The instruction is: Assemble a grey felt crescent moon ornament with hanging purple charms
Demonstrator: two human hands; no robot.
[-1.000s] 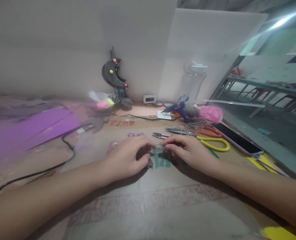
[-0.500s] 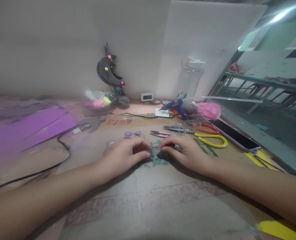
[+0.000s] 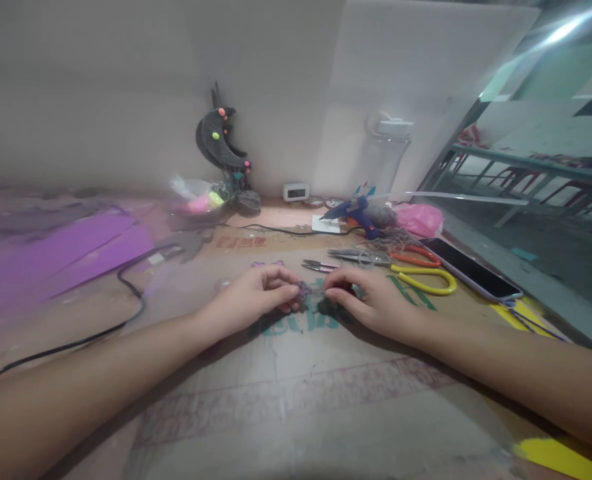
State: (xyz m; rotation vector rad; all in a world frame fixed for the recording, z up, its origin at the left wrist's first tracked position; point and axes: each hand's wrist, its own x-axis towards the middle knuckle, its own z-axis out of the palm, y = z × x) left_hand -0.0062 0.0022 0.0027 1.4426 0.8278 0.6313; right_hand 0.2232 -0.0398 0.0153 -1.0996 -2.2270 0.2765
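My left hand is closed in a pinch on a small purple piece with grey edging, mostly covered by the fingers. Facing it across a narrow gap, my right hand is closed too, thumb against forefinger. A thin grey strand seems to run from the piece to the right fingertips, though it is faint. Just behind my left hand lie small purple heart-shaped pieces, partly hidden by it. Small thread snips rest behind the gap between the hands.
Scissors with red and yellow handles lie right of centre beside a phone. Behind them are a blue glue gun, grey yarn and a small digital clock. A black moon-shaped pincushion stands at the back; a black cable crosses the left.
The piece in my left fingers has turned so that purple shows. My hands are slightly farther apart, and the left hand now covers more of the heart-shaped pieces.
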